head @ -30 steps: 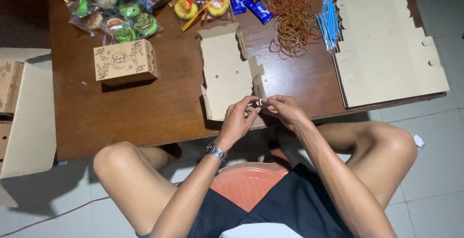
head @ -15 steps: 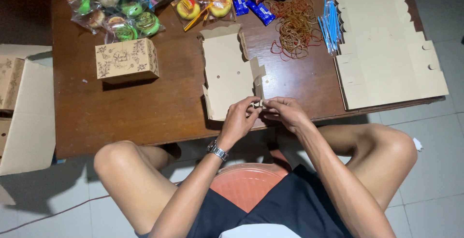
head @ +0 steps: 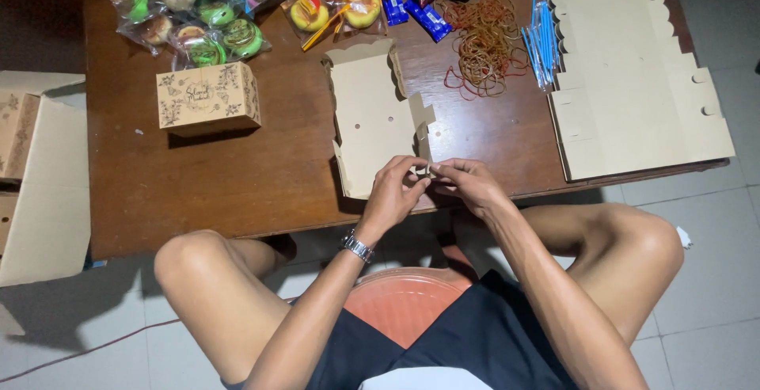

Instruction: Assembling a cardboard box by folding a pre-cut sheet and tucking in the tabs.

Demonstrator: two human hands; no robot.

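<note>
**Folding a flat cardboard box blank at the near table edge**

Both hands meet at the near-right corner of the half-folded box blank [head: 368, 121], which lies flat on the brown table [head: 261, 184] straight ahead of the person, its scalloped flap pointing away. Left hand [head: 393, 192] is closed, fingertips pinching the small side tab at that corner. Right hand [head: 467, 182] is also closed in a pinch on the same tab from the other side; the tab itself is mostly hidden by the fingers, so exact slot engagement cannot be told.

Doing this step well, as a judgement: keep the blank pressed flat on the table, crease along the scored line rather than across it, and line the tab up with its slot before pushing, since thin card tears or buckles at the notches if forced at an angle. Work both hands close to the fold.

Containers:
- Finished printed box [head: 208, 98], closed, left of the blank; contents not visible.
- Stack of flat blanks [head: 633, 81] at the right end of the table, overhanging the edge a little.
- Open carton [head: 43, 176] off the left side, holds more printed boxes at its far-left edge.
- Clear bags of wrapped snacks [head: 222, 10] along the far edge.
- Loose rubber bands [head: 483, 41] and blue straws [head: 542, 38], in no container.
</note>
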